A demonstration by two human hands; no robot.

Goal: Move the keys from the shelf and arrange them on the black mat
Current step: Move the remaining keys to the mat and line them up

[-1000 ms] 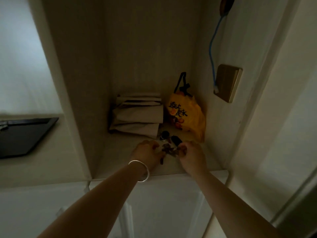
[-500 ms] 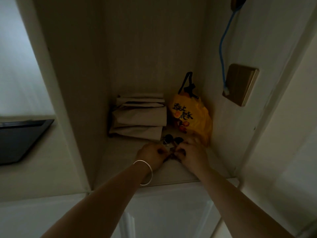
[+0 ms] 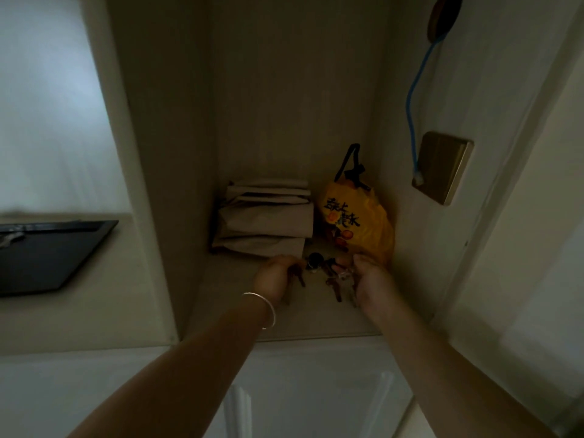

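Both my hands are inside a dim shelf niche (image 3: 227, 317). My left hand (image 3: 273, 279), with a silver bangle on its wrist, is curled around a small dark key whose tip sticks out below the fingers. My right hand (image 3: 368, 279) grips a bunch of keys (image 3: 335, 281); several blades hang down from it. A dark round fob (image 3: 315, 260) lies on the shelf between the two hands. The black mat (image 3: 53, 257) lies on the counter to the left, outside the niche.
Folded beige paper bags (image 3: 268, 222) are stacked at the back of the niche. An orange bag with black handles (image 3: 357, 219) leans in the back right corner. A brass wall plate (image 3: 442, 165) with a blue cable sits on the right wall. White cabinet doors are below.
My hands were pressed together over the keys; they have now drawn apart, each holding keys, with the right hand's bunch hanging free.
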